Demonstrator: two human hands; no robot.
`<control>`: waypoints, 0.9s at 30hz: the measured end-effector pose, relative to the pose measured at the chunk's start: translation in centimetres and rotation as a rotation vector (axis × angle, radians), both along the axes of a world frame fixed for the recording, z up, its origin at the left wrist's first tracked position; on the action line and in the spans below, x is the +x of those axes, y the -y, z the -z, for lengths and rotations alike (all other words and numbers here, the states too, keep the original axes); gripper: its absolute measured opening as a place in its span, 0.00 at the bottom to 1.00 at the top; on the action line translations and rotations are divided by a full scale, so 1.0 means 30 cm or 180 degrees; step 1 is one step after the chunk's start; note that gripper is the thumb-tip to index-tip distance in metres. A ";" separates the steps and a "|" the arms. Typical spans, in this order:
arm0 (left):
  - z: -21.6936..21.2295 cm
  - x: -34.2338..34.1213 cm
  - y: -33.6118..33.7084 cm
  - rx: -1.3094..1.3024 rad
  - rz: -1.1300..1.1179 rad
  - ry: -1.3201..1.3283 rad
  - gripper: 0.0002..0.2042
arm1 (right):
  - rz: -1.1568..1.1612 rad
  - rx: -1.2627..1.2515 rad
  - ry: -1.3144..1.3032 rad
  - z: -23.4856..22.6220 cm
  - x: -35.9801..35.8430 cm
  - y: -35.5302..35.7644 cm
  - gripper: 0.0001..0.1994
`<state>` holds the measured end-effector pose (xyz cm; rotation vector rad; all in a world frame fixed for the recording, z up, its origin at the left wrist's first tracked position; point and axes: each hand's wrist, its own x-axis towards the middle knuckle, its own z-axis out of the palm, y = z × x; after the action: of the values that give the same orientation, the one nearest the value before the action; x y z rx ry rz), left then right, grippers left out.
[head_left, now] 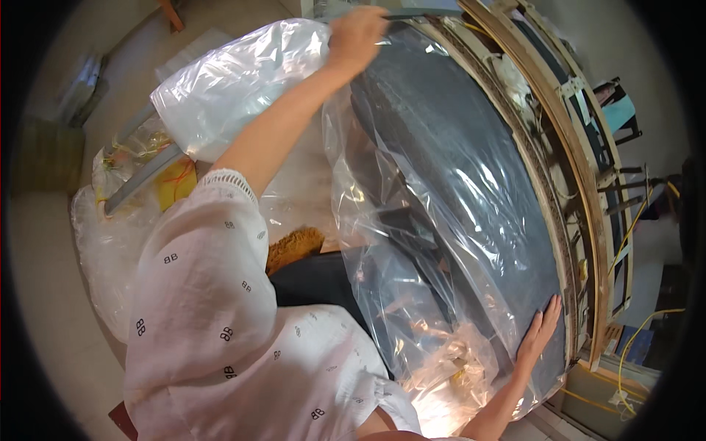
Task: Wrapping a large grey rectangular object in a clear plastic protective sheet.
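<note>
One left hand [358, 40], one right hand [540, 332], one dark panel [471, 158], two grey bars [147, 176] visible.

Looks like a workshop to me, maybe a furniture one (can't tell the exact trade, tbh). There's a big dark piece [456, 154] under clear plastic film [390, 301], and bare wooden framing [586, 176] runs along its right edge. Near the framing's lower right corner, yellow cords [662, 312] trail about. Off the piece's left edge you get a bulky bundle of plastic sheeting [235, 81] and a couple of grey tubes [143, 178] poking out beside it.
</note>
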<state>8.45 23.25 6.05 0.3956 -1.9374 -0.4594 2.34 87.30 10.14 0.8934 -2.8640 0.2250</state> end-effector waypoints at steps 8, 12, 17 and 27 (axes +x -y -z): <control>0.522 0.049 0.379 0.1448 -0.1116 0.1159 0.16 | 0.0426 -0.0442 0.0040 0.036 -0.042 -0.033 0.20; 0.514 0.219 0.331 0.2069 -0.1874 0.2246 0.17 | 0.0456 -0.0407 0.0049 0.052 -0.067 -0.054 0.20; 0.541 0.497 0.365 0.1505 -0.1655 0.2438 0.16 | 0.0562 -0.0549 0.0097 0.045 -0.099 -0.056 0.21; 0.320 0.962 0.543 0.4579 -0.0025 -0.3182 0.08 | -0.0538 -0.1851 0.0094 -0.250 -0.018 0.509 0.21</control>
<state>37.31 6.97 -3.53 0.8319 -0.3868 -1.6421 1.80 72.03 17.62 0.9937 -2.5054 1.0269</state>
